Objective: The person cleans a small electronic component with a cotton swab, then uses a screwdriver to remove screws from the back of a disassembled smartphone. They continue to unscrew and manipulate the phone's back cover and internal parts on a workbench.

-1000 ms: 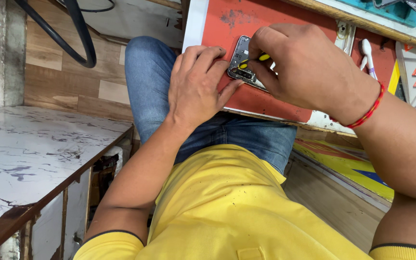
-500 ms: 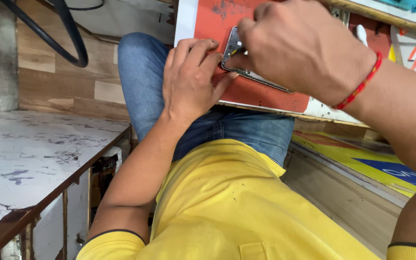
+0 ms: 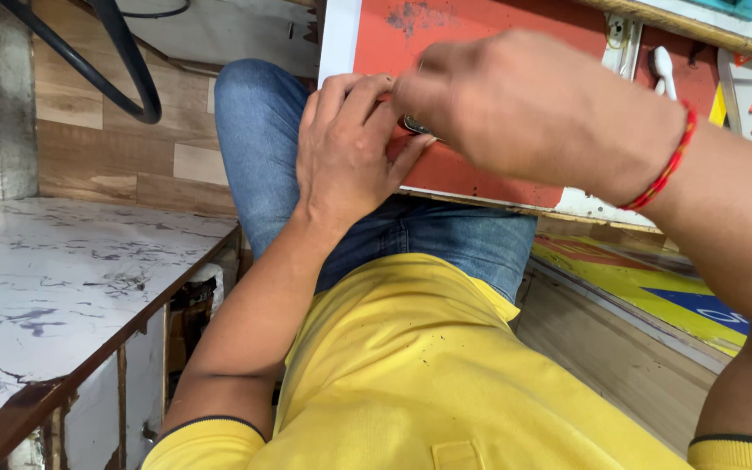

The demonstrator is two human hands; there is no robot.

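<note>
Metal part (image 3: 417, 127), 1 only, is pinched between 2 hands: left hand (image 3: 350, 148) and right hand (image 3: 524, 113), over 1 red mat (image 3: 480, 174).

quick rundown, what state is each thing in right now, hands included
left hand: fingers curled, resting on the board edge beside the metal part
right hand: blurred, closed over the metal part
metal part: lying on the board, mostly hidden by both hands
red board: lying flat, stained near its top
thread band: worn on the right wrist
black hose: bent in a loop against the wall
marble shelf: flat, dark streaks
</note>
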